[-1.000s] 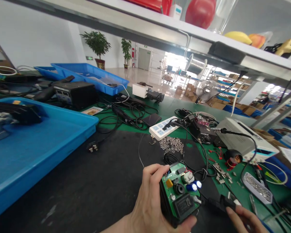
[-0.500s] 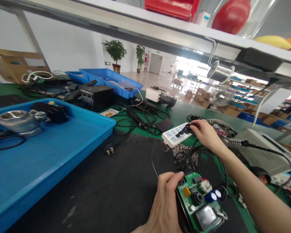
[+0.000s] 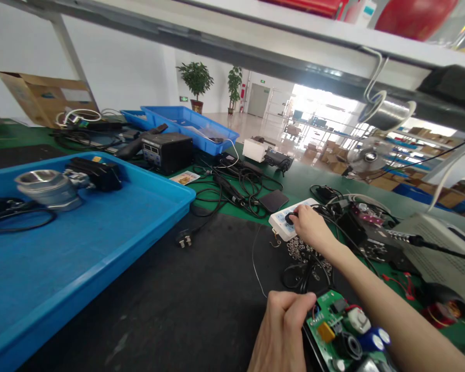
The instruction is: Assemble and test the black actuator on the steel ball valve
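Observation:
My left hand is closed around the left edge of a dark-cased device with an exposed green circuit board. The board carries blue capacitors, a yellow block and a black coil, and its lower part runs out of the picture. My right hand pinches a black power plug against the face of a white power strip. The plug's prongs are hidden, so I cannot tell how deep they sit. Black cables lie between the strip and the board, beside many small metal rings.
A blue tray at left holds a metal valve body. Another plug lies on the black mat. Tangled cords, a black power unit and a blue bin stand behind. Grey equipment is at right; a shelf hangs overhead.
My right hand has lowered the plug onto the power strip; its prongs showed before and are now hidden. My left hand keeps hold of the circuit board device. The whole view has shifted.

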`<state>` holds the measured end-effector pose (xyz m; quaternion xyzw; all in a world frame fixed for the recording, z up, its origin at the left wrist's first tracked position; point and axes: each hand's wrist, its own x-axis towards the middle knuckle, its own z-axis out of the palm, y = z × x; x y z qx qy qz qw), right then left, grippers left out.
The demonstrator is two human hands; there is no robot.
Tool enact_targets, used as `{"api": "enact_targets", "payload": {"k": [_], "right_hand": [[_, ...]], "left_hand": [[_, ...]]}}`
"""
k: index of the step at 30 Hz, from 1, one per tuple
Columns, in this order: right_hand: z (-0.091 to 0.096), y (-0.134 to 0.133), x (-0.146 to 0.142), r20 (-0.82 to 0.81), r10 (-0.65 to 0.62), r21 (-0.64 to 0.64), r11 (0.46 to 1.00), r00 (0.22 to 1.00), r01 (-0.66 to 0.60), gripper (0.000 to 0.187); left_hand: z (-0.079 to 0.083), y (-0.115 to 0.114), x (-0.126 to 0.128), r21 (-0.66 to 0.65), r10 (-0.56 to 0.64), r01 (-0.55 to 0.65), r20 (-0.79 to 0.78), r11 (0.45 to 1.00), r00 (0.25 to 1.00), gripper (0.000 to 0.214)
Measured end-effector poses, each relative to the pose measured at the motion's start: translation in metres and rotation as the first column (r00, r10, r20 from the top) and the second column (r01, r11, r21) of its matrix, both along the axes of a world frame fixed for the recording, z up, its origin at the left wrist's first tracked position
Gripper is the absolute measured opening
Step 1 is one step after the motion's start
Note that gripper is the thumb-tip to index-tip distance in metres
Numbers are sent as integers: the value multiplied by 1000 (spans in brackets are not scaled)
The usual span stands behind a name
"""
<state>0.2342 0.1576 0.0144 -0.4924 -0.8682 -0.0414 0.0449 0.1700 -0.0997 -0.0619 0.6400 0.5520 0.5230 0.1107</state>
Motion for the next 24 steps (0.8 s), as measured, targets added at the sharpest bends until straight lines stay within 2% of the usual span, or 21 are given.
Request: {"api": "enact_targets", "payload": {"k": [4, 11, 16, 20, 24], "right_hand": [[7, 1, 2, 40, -10, -9, 1000, 999, 11, 28], [12, 2, -5, 131, -21, -57, 998, 991, 28, 32], [18, 18, -16, 194, -4, -183, 982, 981, 40, 34], [12, 18, -19, 156, -15, -197, 979, 988, 46, 39], [3, 7, -16, 66, -34, -188, 981, 997, 46, 39]], "left_hand": [[3, 3, -2, 30, 9, -8, -20, 1000, 1000, 79], [2, 6, -3, 73, 0, 2, -30, 997, 1000, 76], [1, 9, -6, 105, -14, 16, -18, 994, 1000, 72], [3, 12, -4, 110, -7, 8, -13, 994, 1000, 76], [4, 10, 5, 3, 107, -107, 34, 994, 994, 66]]}}
